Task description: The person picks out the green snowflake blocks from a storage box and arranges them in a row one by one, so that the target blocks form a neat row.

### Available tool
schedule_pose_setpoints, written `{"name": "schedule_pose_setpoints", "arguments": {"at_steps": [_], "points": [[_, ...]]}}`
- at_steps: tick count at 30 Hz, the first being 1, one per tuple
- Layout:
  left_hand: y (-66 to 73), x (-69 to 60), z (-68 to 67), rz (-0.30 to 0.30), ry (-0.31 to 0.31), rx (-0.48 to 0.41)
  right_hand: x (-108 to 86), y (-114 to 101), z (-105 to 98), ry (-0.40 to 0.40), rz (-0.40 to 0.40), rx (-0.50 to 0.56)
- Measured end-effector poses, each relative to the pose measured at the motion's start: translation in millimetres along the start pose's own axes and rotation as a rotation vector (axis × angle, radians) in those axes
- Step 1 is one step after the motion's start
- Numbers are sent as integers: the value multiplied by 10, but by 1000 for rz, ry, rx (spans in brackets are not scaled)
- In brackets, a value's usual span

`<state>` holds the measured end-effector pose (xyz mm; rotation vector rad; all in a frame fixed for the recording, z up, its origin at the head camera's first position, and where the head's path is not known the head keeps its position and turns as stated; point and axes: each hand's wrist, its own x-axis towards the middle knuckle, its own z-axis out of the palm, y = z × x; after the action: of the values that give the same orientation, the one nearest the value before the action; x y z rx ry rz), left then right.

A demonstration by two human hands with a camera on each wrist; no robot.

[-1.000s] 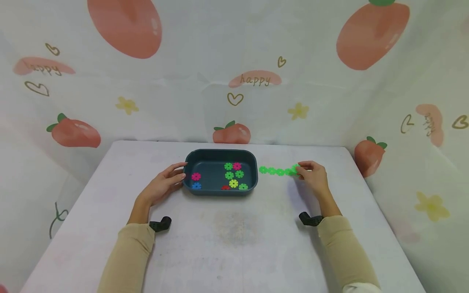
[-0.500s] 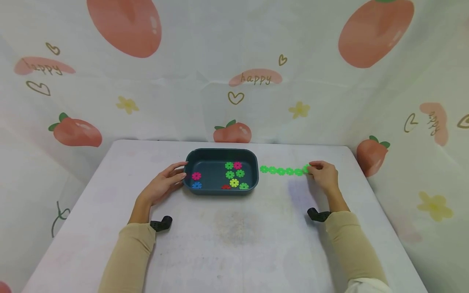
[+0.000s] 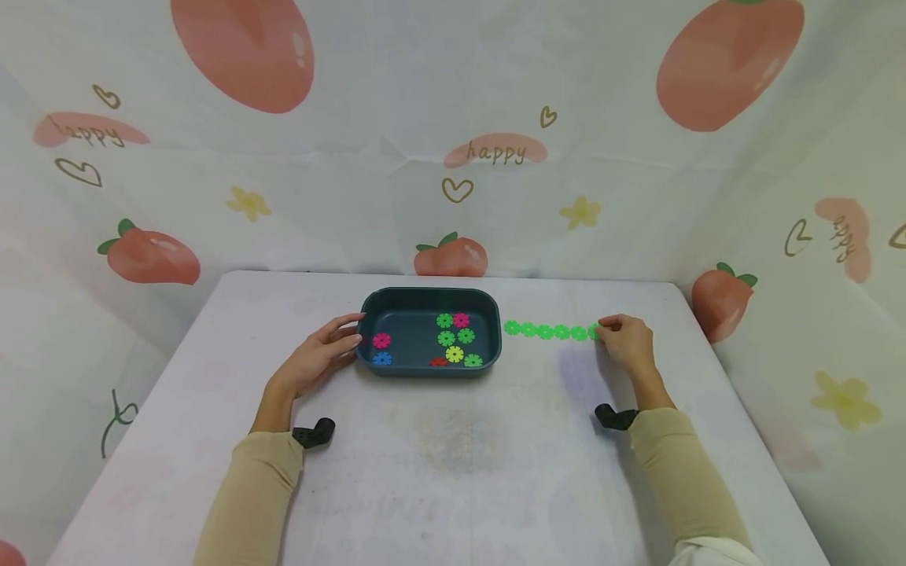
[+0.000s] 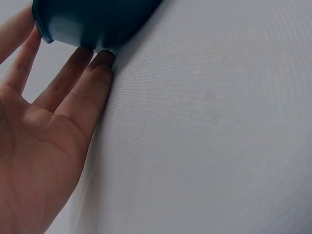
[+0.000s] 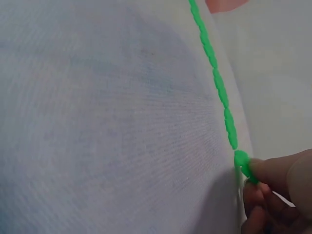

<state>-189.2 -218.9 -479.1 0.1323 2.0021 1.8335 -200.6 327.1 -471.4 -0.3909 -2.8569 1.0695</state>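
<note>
In the head view my left hand [image 3: 318,358] is at the left end of a dark teal tray [image 3: 428,372]. Its fingers are extended against the tray's outer wall, which the left wrist view shows as a teal side [image 4: 92,24] touched by fingertips. My right hand [image 3: 627,343] pinches a green flower-shaped disc [image 5: 247,168] between thumb and fingers at the right end of a row of green discs [image 3: 545,332]. In the right wrist view the disc tilts slightly, its far edge close to the row; whether they touch I cannot tell.
Several notched discs lie inside the tray: pink [image 3: 381,340] and blue [image 3: 382,358] ones at left, green, pink, yellow [image 3: 454,354] and red ones at right. A printed cloth backdrop [image 3: 340,196] stands behind the white table [image 3: 453,487].
My right hand moved right along the row and then settled with a green disc at its end. One more disc of the row now shows uncovered. The left hand stays at the tray.
</note>
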Motion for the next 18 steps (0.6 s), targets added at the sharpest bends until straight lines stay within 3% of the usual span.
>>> {"name": "schedule_pose_setpoints", "arguments": {"at_steps": [11, 18], "points": [[-12, -5, 3, -3, 11, -9, -39, -19, -6, -30, -69, -131], [-15, -9, 1, -2, 16, -3, -76, -137, -38, -67, -108, -210]]}}
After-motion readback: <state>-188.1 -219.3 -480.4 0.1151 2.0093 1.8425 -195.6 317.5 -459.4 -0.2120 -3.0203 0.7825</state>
